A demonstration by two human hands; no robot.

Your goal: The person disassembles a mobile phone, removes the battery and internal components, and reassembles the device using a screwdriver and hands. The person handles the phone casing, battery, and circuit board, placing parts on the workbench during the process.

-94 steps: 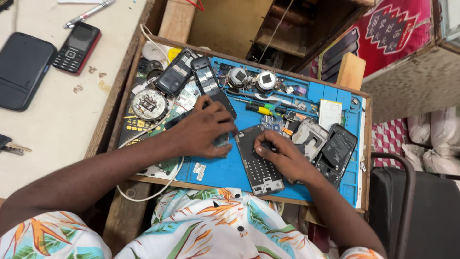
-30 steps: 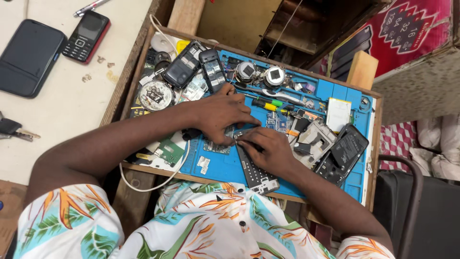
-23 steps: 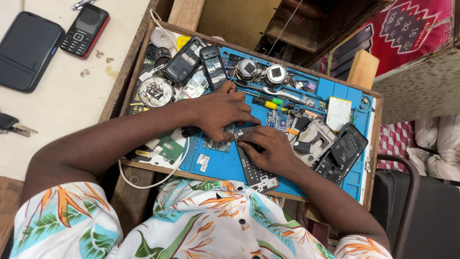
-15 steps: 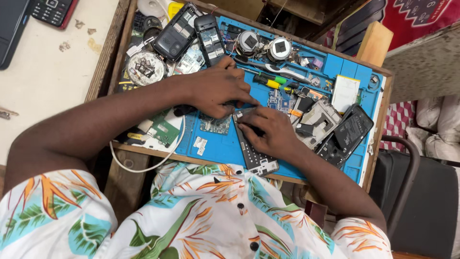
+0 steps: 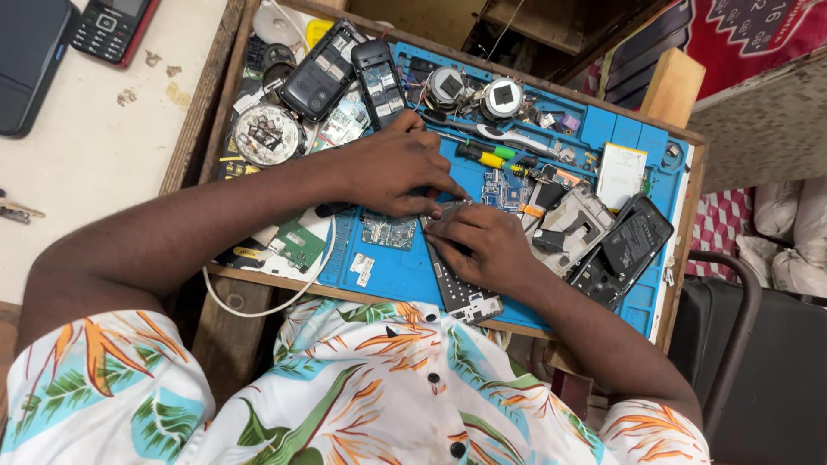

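- A cluttered repair bench seen from above: a pale table top (image 5: 103, 138) at left, and a wooden tray lined with a blue work mat (image 5: 405, 271) filling the centre.
- Far left, a red-edged keypad phone (image 5: 112, 26) lies on the table beside a dark flat case (image 5: 30, 65).
- On the tray's left part sit a round metal part (image 5: 265, 135), an opened black phone (image 5: 320, 76) and a green circuit board (image 5: 297, 243), with a white cable (image 5: 284, 297) looping over the near edge.
- The left hand (image 5: 398, 170) presses down on the mat, fingers together, their tips touching the far end of a grey phone frame (image 5: 457, 284); a small circuit board (image 5: 388, 231) lies just near of it.
- The right hand (image 5: 484, 245) rests on the same frame, fingers curled over it; whether it pinches anything cannot be told.
- Beyond the hands lie screwdrivers (image 5: 487, 157) with green and yellow grips.
- At right, a black phone back cover (image 5: 633, 243) leans beside a grey housing (image 5: 575, 226).
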